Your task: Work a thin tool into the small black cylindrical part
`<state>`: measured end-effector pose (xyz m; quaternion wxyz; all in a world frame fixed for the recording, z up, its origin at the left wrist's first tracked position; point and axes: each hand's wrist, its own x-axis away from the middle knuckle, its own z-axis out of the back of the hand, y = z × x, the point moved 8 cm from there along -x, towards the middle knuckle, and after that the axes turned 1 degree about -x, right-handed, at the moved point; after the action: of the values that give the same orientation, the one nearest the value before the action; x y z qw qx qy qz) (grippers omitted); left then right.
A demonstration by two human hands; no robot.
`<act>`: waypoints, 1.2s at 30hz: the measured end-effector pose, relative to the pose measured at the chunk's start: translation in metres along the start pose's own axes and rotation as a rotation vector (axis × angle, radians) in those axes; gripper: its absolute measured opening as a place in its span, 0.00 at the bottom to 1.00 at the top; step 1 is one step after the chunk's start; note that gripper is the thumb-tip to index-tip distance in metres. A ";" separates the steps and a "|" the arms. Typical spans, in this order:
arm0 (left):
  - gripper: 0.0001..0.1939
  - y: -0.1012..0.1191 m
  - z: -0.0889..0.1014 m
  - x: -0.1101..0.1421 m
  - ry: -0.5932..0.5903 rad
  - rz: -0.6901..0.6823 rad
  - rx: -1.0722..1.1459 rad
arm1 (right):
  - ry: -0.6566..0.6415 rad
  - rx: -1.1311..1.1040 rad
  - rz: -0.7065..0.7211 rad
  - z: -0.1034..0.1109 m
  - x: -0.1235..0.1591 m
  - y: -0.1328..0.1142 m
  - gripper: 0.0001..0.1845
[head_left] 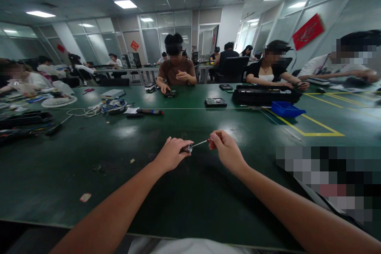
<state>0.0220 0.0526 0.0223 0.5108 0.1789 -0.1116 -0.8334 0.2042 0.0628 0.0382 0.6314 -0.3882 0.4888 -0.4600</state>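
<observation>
Cylinder: dark, round-ended, metallic (188, 149), above green tabletop (178, 214), gripped by left hand (172, 154)
Right hand (224, 149): pinching red-handled, thin metal-shafted tool (200, 143) (its tip near the cylinder's open end)

Green tabletop (125, 158): blue tray (286, 109), drive-like metal box (216, 102), coiled white cable (89, 111), paper scrap (85, 197) near front edge.

A blue tray (286, 109) and yellow lines (323, 133) mark the green tabletop (178, 206).

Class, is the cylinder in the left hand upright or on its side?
On its side: the cylinder points its round end roughly towards the right hand.
</observation>
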 end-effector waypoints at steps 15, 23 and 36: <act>0.22 0.000 -0.002 0.000 -0.016 0.022 0.101 | -0.003 0.281 0.121 0.001 0.005 -0.017 0.11; 0.16 0.000 0.003 0.001 0.016 0.069 0.249 | 0.102 0.322 0.157 0.015 0.005 -0.022 0.12; 0.19 0.006 0.002 0.001 -0.013 0.029 0.157 | -0.043 0.343 0.198 0.000 0.009 -0.027 0.09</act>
<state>0.0254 0.0488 0.0263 0.5066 0.2115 -0.1824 -0.8157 0.1993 0.0465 0.0611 0.7409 -0.2348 0.4254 -0.4637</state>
